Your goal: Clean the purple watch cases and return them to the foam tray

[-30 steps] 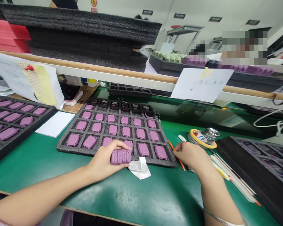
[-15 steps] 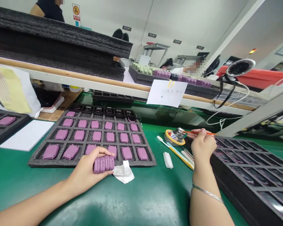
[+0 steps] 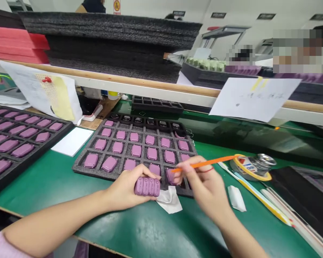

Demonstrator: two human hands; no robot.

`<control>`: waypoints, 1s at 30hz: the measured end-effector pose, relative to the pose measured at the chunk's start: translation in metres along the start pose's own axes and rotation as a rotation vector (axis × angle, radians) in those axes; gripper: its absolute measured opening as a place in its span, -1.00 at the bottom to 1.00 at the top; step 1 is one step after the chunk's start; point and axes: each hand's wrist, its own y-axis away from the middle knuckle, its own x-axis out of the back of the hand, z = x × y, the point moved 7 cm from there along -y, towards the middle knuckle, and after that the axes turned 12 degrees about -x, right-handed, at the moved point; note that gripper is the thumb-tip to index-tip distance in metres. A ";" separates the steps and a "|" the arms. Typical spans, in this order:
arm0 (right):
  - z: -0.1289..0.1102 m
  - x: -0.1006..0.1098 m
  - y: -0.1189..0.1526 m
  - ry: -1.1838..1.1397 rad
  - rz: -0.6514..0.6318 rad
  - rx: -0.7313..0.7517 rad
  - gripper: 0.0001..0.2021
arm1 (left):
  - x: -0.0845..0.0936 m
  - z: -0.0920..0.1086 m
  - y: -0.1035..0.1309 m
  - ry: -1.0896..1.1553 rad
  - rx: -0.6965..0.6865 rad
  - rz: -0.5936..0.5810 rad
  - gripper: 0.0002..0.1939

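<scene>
A green tabletop [image 3: 140, 227] runs across the view. Above its back edge, a shelf with a wooden edge [image 3: 118, 76] carries, from the left, red foam sheets [image 3: 18, 44], a tall stack of dark foam [image 3: 110, 46] and a dark tray [image 3: 201, 77] of pale green and purple pieces; a handwritten paper [image 3: 254, 98] hangs from its right part. Behind stands a white wall with signs, and a person in a dark top [image 3: 93, 6] is partly visible.

On the table, the left foam tray [image 3: 67, 127] holds rows of purple cases, with a white pad [image 3: 72, 141] just beside it. The middle foam tray [image 3: 100, 157] has a purple case in most compartments, and dark pieces sit in its rear row. Before it, the left hand [image 3: 123, 190] grips four purple cases [image 3: 147, 186] side by side, near a white cloth [image 3: 171, 200]. The right hand [image 3: 207, 182], over the tray's right corner, pinches an orange stick [image 3: 212, 162]. Farther right are a toothbrush [image 3: 258, 191], a white packet [image 3: 236, 198], a metal-topped container [image 3: 265, 160] and a dark right-hand tray [image 3: 298, 193], its contents barely visible
</scene>
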 end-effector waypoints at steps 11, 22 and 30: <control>-0.029 -0.048 0.033 -0.044 -0.154 0.324 -0.82 | -0.002 -0.003 0.001 0.002 0.081 0.017 -0.59; -0.033 -0.051 0.033 -0.039 -0.197 0.322 -0.81 | -0.003 -0.003 0.001 0.031 0.057 0.025 -0.59; -0.030 -0.053 0.034 0.005 -0.235 0.306 -0.82 | -0.005 -0.005 0.002 0.031 0.076 0.025 -0.61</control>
